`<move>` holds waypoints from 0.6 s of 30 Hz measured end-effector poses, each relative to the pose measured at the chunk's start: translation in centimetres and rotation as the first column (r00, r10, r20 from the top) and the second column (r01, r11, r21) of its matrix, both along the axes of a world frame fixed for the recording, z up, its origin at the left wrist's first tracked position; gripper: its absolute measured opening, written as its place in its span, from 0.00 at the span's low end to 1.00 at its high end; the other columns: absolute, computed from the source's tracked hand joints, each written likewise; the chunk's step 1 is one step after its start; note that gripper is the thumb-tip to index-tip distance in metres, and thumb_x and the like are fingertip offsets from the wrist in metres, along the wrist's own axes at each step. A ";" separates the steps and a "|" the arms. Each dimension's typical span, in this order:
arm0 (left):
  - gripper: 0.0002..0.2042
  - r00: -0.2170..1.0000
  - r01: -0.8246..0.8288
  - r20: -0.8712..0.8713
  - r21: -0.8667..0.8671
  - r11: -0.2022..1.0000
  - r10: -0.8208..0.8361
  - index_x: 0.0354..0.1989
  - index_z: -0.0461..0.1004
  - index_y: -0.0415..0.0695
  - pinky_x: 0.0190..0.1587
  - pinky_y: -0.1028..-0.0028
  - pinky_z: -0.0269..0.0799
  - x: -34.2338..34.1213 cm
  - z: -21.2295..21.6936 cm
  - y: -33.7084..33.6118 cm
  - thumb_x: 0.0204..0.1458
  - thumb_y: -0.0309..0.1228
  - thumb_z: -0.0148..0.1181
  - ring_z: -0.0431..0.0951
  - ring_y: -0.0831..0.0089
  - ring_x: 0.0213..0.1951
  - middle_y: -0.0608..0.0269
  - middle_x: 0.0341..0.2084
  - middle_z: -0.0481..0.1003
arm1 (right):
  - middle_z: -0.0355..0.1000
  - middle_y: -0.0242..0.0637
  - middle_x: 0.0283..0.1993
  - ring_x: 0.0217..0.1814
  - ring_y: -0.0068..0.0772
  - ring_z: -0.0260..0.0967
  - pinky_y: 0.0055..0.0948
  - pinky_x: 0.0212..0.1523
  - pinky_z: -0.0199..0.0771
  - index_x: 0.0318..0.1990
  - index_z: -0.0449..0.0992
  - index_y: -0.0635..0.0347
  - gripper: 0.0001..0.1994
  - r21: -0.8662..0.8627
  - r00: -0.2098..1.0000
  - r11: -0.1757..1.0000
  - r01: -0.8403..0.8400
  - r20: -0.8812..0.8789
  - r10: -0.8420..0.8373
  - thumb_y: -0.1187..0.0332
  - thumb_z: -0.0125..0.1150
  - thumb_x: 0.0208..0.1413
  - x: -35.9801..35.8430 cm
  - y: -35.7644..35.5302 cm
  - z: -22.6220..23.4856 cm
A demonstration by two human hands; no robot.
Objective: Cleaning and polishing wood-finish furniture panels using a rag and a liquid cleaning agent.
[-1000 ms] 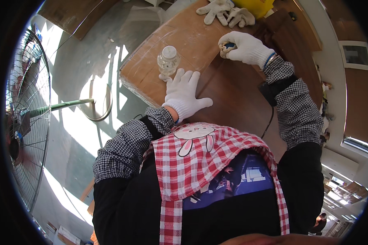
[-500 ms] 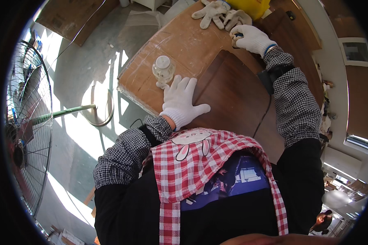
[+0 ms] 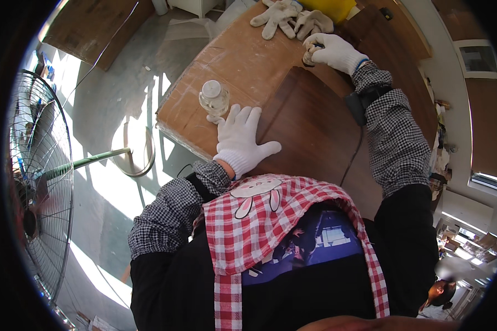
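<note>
My left hand (image 3: 241,140), in a white knitted glove, lies flat with fingers spread at the left edge of a dark brown wooden panel (image 3: 309,124). Just beyond its fingertips stands a clear jar (image 3: 214,99) with a white lid, and a small pale lump (image 3: 215,119) lies beside the jar. At the panel's far end my right hand (image 3: 337,52), gloved too, has its fingers closed round a small beige and dark wad (image 3: 310,54). Its kind is too small to tell. The panel rests on brown cardboard (image 3: 190,94).
Empty work gloves (image 3: 279,19) lie at the far edge by a yellow thing (image 3: 331,10). A large wire-cage fan (image 3: 44,193) stands on the left. Another dark board (image 3: 389,52) is at the far right. A thin cable (image 3: 354,157) hangs from my right wrist over the panel.
My right hand has turned a little, and more of the beige wad shows in its fingers. The left hand stays spread on the panel. The whole view has shifted slightly.
</note>
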State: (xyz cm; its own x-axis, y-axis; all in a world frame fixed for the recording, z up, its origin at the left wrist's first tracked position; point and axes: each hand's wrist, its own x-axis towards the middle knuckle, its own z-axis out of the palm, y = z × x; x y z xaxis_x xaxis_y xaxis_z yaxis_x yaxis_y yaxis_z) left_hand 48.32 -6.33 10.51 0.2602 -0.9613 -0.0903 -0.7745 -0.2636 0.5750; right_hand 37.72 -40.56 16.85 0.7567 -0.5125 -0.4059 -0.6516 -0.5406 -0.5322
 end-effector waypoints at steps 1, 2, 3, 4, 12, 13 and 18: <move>0.44 1.000 0.009 0.023 -0.017 1.000 -0.008 0.69 0.70 0.40 0.68 0.49 0.64 -0.1 0.1 -0.2 0.48 0.56 0.75 0.67 0.48 0.67 0.50 0.61 0.72 | 0.78 0.34 0.42 0.44 0.26 0.75 0.31 0.51 0.78 0.57 0.78 0.66 0.16 0.055 0.999 0.998 -0.011 0.042 0.009 0.73 0.60 0.62 -0.1 -0.2 -0.5; 0.43 1.000 0.010 0.010 -0.031 0.999 -0.010 0.68 0.70 0.41 0.67 0.47 0.65 -0.2 0.3 -0.2 0.48 0.56 0.75 0.67 0.50 0.67 0.52 0.60 0.72 | 0.78 0.35 0.42 0.44 0.26 0.75 0.30 0.53 0.78 0.56 0.77 0.69 0.15 0.117 0.996 0.993 0.015 0.081 -0.025 0.75 0.59 0.62 -0.4 -0.2 -1.0; 0.42 1.000 0.017 -0.004 -0.030 0.999 -0.017 0.67 0.70 0.42 0.67 0.45 0.65 -0.4 0.6 -0.4 0.48 0.56 0.75 0.67 0.51 0.67 0.54 0.60 0.72 | 0.78 0.35 0.41 0.45 0.27 0.75 0.30 0.54 0.78 0.55 0.77 0.69 0.15 0.171 0.994 0.985 0.016 0.107 -0.035 0.76 0.59 0.61 -0.9 -0.2 -1.3; 0.41 1.000 0.023 -0.014 -0.011 1.000 -0.023 0.67 0.71 0.43 0.66 0.43 0.65 -0.6 0.9 -0.6 0.48 0.55 0.75 0.67 0.52 0.67 0.55 0.59 0.72 | 0.78 0.36 0.41 0.45 0.27 0.76 0.31 0.55 0.78 0.54 0.76 0.70 0.14 0.232 0.988 0.971 0.051 0.127 -0.082 0.77 0.58 0.61 -1.4 -0.4 -1.6; 0.41 0.959 0.255 0.128 0.010 0.967 -0.254 0.66 0.72 0.43 0.64 0.48 0.67 -2.8 5.3 -1.3 0.43 0.51 0.76 0.68 0.51 0.65 0.53 0.59 0.70 | 0.76 0.33 0.37 0.39 0.25 0.71 0.28 0.44 0.75 0.50 0.75 0.69 0.11 0.399 0.941 0.869 0.294 0.037 -0.336 0.80 0.56 0.62 -12.5 -0.3 1.4; 0.41 0.950 0.282 0.118 0.068 0.957 -0.288 0.66 0.72 0.43 0.66 0.47 0.66 -3.0 5.8 -1.7 0.43 0.51 0.76 0.67 0.51 0.66 0.53 0.60 0.70 | 0.75 0.34 0.36 0.39 0.25 0.71 0.28 0.44 0.75 0.48 0.75 0.69 0.10 0.450 0.936 0.840 0.302 0.029 -0.352 0.82 0.56 0.61 -14.7 -0.3 2.0; 0.44 0.878 0.430 0.220 0.028 0.902 -0.425 0.69 0.69 0.39 0.78 0.42 0.51 -4.7 6.4 -5.6 0.47 0.54 0.75 0.62 0.45 0.72 0.45 0.66 0.67 | 0.73 0.36 0.34 0.40 0.27 0.72 0.30 0.44 0.74 0.47 0.74 0.67 0.11 0.364 0.872 0.795 0.486 -0.138 -0.470 0.83 0.54 0.57 -21.9 -0.6 4.6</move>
